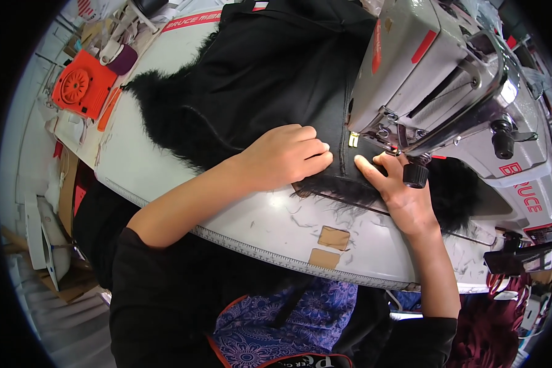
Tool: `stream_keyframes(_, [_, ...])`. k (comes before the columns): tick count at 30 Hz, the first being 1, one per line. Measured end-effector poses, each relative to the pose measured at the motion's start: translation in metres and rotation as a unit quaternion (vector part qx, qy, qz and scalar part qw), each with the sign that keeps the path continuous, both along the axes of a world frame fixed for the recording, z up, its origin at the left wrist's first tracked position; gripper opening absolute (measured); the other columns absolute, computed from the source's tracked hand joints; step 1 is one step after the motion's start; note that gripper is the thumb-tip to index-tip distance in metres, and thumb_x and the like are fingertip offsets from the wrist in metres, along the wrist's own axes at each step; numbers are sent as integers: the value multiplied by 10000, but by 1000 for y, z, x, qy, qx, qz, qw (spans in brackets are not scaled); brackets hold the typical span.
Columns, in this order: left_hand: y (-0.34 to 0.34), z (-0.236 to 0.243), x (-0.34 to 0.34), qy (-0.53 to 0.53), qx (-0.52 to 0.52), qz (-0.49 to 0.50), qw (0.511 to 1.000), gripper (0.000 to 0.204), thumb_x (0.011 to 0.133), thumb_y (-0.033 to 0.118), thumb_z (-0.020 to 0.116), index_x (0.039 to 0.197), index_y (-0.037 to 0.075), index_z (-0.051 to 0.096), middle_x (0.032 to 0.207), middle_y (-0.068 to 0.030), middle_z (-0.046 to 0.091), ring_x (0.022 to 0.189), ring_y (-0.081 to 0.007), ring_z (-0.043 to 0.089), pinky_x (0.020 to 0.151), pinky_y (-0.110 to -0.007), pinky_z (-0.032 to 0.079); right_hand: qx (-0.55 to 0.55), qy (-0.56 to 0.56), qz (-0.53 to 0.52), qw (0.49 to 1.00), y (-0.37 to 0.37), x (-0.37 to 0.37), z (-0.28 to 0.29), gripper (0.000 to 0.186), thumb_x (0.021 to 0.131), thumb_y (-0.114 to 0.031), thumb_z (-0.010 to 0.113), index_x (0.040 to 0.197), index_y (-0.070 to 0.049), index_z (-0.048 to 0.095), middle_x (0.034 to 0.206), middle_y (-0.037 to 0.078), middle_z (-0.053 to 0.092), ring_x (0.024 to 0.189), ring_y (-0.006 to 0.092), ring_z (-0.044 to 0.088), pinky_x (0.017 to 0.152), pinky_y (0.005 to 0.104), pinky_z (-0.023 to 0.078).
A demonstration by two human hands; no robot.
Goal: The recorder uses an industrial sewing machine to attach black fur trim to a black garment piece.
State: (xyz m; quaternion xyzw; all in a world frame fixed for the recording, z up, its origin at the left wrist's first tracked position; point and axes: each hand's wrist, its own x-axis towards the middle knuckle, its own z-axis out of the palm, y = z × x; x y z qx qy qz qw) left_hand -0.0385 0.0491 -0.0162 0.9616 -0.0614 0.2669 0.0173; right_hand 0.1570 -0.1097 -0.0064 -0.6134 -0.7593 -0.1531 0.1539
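A black garment with a fluffy fur trim (276,73) lies across the sewing machine table, and a stitched seam runs along it toward the machine's needle area. My left hand (291,156) is closed on the cloth left of that seam, with its fingers curled under. To the right of the seam, my right hand (402,187) presses on the cloth with thumb and fingers apart. Its fingertips are just in front of the brass-coloured presser foot (354,139), partly behind the machine's fittings. The sewing machine (405,61) stands over the cloth at the right.
An orange plastic case (86,84) and a purple thread cone (122,59) sit at the far left. A measuring tape (245,246) edges the table's near side. Two tan tape patches (334,238) and loose fur bits are on the tabletop. Dark red cloth (495,325) hangs at lower right.
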Motion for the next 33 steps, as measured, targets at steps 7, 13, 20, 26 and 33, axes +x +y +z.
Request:
stream_keyframes(7, [4,-4,3,-32,19,-32,999,254,677,105,613,923,47,639,963,-35,621,875,-187,581,631,-264,448,-25,40,4,999,0,4,-1,422,677,-43,614,1075,-174,657,966,41,569,858,210,578,722,316,477])
stream_keyframes(13, [2,-7,29,-26,31,-45,998,245,694,98,596,935,56,623,959,-29,609,893,-162,569,694,-280,441,-33,30,-54,998,-11,22,-1,427,701,-20,623,1091,-190,660,1024,69,587,917,243,584,779,328,484])
stream_keyframes(20, [14,-5,35,-31,28,-68,997,210,703,115,616,910,92,642,915,0,611,837,-146,581,675,-269,445,-10,-5,-76,997,-15,19,-7,508,648,47,602,1094,-189,660,1032,85,611,925,269,591,776,357,500])
stream_keyframes(26, [28,-4,37,-67,48,-91,992,204,712,116,617,913,117,649,891,38,615,822,-123,588,660,-252,438,-23,-39,-97,994,-10,10,-11,490,660,37,586,1110,-149,640,1045,94,611,951,269,585,789,361,491])
stream_keyframes(33, [16,4,28,15,110,-50,993,214,745,142,590,944,77,638,974,6,632,912,-132,584,700,-251,421,-62,-64,-90,992,-16,2,4,432,668,-16,587,1094,-73,631,1036,91,611,980,258,583,821,372,476])
